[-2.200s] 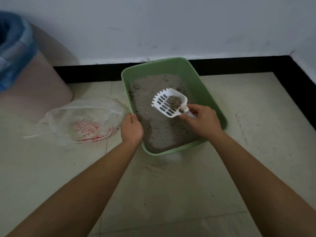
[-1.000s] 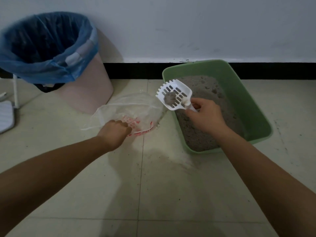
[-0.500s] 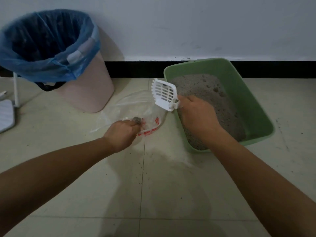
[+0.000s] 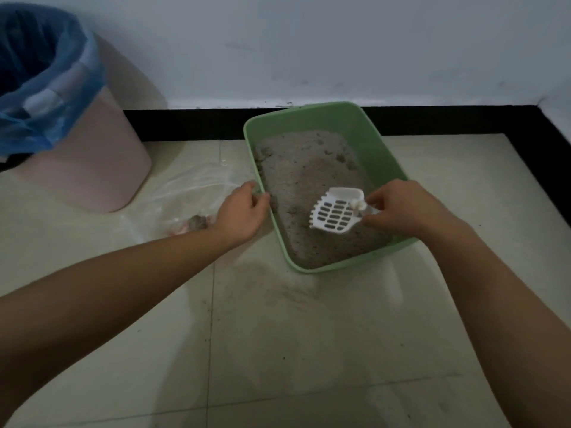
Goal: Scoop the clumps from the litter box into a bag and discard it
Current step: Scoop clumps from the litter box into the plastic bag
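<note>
A green litter box full of grey litter sits on the tiled floor by the wall. My right hand holds a white slotted scoop by its handle, low over the litter near the box's front. The scoop looks empty. My left hand grips the box's left rim. Left of the box lies a clear plastic bag with red print, and one grey clump rests inside it. Small clumps show in the litter toward the back.
A pink bin lined with a blue bag stands at the left against the wall. A black skirting strip runs behind the box and along the right. Litter dust marks the tiles in front of the box.
The clump has dropped from the scoop into the clear bag. My right hand brought the scoop back over the litter. My left hand let go of the bag and took the box's rim.
</note>
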